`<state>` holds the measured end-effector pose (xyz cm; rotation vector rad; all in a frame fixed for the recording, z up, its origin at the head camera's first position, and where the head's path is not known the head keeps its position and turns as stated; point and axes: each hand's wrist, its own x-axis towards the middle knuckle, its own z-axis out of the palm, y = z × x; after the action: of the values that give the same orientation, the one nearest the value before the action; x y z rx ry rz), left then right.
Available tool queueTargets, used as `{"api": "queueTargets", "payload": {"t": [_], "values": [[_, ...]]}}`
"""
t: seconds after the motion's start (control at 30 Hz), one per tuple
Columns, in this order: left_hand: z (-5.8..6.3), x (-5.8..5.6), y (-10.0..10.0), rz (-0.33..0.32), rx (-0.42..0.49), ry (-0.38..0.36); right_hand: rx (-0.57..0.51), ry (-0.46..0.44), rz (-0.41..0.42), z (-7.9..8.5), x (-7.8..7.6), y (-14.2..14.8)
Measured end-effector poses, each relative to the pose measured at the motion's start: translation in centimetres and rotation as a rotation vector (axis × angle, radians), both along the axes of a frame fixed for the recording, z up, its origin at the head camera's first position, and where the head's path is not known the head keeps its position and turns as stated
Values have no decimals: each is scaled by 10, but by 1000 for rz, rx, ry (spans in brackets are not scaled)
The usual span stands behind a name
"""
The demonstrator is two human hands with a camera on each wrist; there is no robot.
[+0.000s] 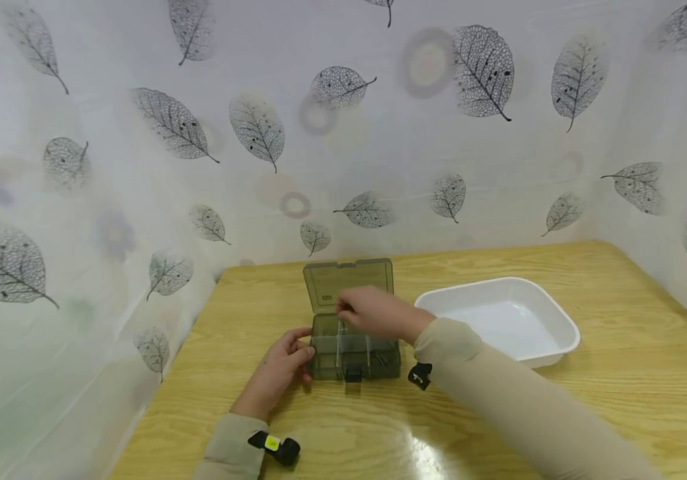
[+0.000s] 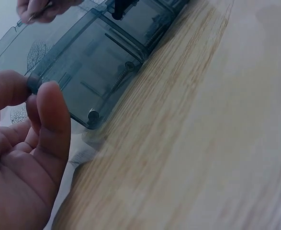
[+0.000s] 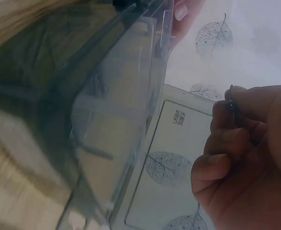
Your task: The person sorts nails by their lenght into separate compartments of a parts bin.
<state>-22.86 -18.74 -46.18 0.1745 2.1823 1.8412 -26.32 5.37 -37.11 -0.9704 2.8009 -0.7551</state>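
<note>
A translucent grey plastic compartment box (image 1: 355,357) stands on the table with its hinged lid (image 1: 349,280) raised at the back. At its left end, my left hand (image 1: 283,363) pinches the box wall near the corner between thumb and fingers. My right hand (image 1: 376,312) is over the rear compartments, in front of the lid. Between its thumb and forefinger it pinches a small thin metal piece (image 3: 231,104), whose exact kind I cannot tell. Through the front wall, a screw (image 2: 123,76) and other small metal pieces show inside the box.
A white rectangular basin (image 1: 499,320) stands right of the box, partly behind the right sleeve (image 1: 499,387). The wooden table (image 1: 343,433) ends at a leaf-patterned curtain (image 1: 379,153) at the back and sides. A black latch (image 1: 353,375) sits on the box's front.
</note>
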Motion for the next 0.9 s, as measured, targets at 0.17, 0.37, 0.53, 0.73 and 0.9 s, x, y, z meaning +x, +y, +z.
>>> {"api": "queueTargets", "payload": {"t": [0.17, 0.37, 0.53, 0.73, 0.9], "values": [[0, 1, -2, -6, 4, -7, -15, -16, 7, -3, -6, -13], [2, 2, 0, -11, 12, -8, -50, -44, -24, -5, -10, -20], [2, 2, 0, -14, 8, -7, -64, -59, -27, -8, -12, -19], [2, 2, 1, -9, 1, -5, -76, -70, -26, -7, -13, -10], [1, 2, 0, -7, -1, 2, -76, -90, -17, -2, -10, -1]]}}
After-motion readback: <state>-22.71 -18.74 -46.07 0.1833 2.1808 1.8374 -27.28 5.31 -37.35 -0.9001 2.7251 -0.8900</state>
